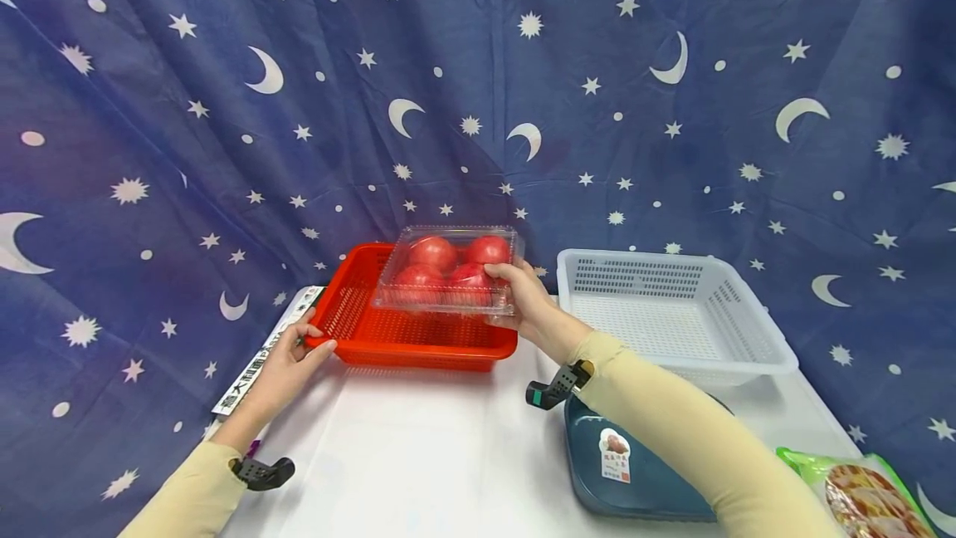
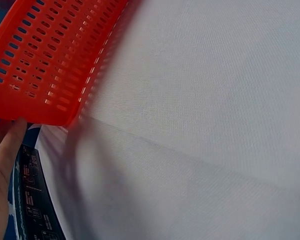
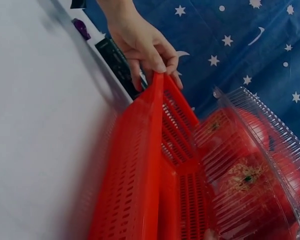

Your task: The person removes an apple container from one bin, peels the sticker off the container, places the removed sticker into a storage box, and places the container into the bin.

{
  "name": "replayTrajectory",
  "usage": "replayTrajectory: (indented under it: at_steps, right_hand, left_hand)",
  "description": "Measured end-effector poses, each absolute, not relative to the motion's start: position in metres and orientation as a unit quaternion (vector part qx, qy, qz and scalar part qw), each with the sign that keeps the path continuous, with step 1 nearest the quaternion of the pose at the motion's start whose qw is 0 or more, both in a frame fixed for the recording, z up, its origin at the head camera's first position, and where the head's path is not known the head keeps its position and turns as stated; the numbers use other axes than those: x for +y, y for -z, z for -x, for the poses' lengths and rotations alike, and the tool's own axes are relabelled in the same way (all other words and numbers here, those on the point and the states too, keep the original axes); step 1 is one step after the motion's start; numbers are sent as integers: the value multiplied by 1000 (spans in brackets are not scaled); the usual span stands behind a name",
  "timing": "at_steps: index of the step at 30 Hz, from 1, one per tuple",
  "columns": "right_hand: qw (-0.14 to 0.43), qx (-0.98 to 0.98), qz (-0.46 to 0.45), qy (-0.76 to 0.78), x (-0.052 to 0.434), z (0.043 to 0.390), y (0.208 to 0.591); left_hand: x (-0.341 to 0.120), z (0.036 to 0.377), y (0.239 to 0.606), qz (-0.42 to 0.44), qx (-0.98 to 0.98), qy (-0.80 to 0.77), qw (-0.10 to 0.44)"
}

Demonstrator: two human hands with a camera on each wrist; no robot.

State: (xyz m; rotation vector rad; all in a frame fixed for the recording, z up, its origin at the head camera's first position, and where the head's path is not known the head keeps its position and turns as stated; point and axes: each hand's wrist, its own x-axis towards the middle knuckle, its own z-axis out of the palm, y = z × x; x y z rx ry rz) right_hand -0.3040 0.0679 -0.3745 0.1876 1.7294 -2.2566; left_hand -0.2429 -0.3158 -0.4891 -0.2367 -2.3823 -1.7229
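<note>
A clear plastic box (image 1: 448,276) with several round red fruits inside is tilted over the red plastic basket (image 1: 418,353). My right hand (image 1: 529,297) grips the box by its right side, thumb on top; most of its fingers are hidden beneath. At the basket's front left corner, my left hand (image 1: 293,359) pinches the rim, thumb on the near side. The right wrist view shows this left hand (image 3: 145,47) on the corner, with the fruit box (image 3: 260,170) over the basket's opening. The left wrist view catches fingers (image 2: 10,142) under the rim.
A white slotted basket (image 1: 747,347) stands on the right. In front of it lies a dark blue tray (image 1: 597,471) with a sticker, partly under my right sleeve. A green food bag (image 1: 866,488) is at the right front; a long printed box (image 1: 257,364) lies along the left edge.
</note>
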Motion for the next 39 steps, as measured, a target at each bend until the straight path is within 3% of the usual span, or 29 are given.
replayTrajectory:
  at_steps: [39]
  right_hand:
    - [175, 612, -98, 765, 10, 338, 411]
  left_hand:
    - [-314, 243, 492, 68, -769, 629, 97]
